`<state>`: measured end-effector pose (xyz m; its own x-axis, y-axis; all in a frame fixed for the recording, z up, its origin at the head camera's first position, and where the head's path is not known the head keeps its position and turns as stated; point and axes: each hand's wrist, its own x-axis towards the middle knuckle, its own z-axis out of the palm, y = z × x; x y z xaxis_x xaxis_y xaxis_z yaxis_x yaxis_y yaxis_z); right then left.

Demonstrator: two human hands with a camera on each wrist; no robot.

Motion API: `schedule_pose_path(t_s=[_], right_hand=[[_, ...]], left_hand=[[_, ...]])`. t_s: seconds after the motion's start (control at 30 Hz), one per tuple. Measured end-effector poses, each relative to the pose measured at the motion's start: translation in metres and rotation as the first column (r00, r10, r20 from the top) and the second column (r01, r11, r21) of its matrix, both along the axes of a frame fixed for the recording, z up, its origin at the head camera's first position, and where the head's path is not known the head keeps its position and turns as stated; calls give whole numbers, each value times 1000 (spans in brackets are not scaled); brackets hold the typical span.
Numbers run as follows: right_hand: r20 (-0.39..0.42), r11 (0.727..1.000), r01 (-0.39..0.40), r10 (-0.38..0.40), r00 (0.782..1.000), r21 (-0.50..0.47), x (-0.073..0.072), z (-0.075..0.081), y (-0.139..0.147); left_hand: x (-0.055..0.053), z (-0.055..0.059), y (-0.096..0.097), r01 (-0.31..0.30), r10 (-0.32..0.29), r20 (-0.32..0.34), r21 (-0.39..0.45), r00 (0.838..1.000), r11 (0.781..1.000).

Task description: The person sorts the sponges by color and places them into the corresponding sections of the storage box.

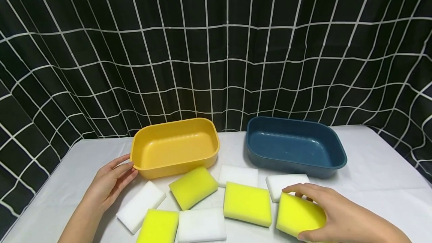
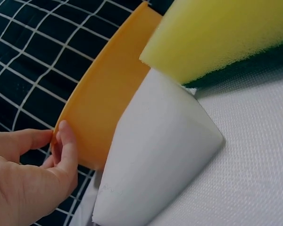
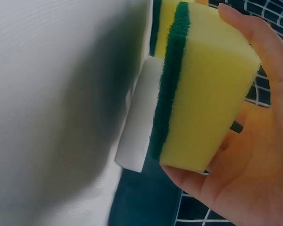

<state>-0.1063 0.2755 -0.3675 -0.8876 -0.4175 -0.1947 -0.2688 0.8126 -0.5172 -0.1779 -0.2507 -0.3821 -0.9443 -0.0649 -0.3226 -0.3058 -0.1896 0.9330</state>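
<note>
My left hand [image 1: 109, 183] pinches the left end of the yellow bin [image 1: 175, 168] at its rim; in the left wrist view, thumb and fingers meet at that edge. My right hand [image 1: 332, 211] grips a yellow sponge [image 1: 298, 215] by two opposite sides. Its green scouring layer [image 3: 172, 84] faces the tablecloth in the right wrist view, with a shadow beside it. A white sponge [image 1: 287, 185] lies just behind the held one. Another white sponge [image 2: 160, 141] lies near my left hand, beside the yellow bin.
A dark blue bin [image 1: 297, 163] stands at back right. Between the hands lie yellow sponges [image 1: 248, 204] [image 1: 194, 187] [image 1: 158, 226] and white sponges [image 1: 202, 225] [image 1: 238, 176], on a white tablecloth [image 1: 378, 160]. A black grid-patterned curtain [image 1: 216, 48] hangs behind.
</note>
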Motion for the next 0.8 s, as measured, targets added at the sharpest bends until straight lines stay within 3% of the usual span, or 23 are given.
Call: schedule_pose_path(t_s=[0.13,0.3,0.53,0.8], right_hand=[[-99,999,-35,35,994,8,-1,0,1],[-247,996,-92,92,965,11,-4,1,2],[-278,996,-90,85,957,-5,-8,7,-2],[-350,992,-123,104,931,-31,-15,25,-16]], left_hand=[[0,-1,-1,2,-2,5,15,1000,1000],[0,-1,-2,-9,8,17,39,1000,999],[-1,-1,-1,-14,13,19,50,1000,999],[-1,-2,-1,-18,17,19,51,1000,999]])
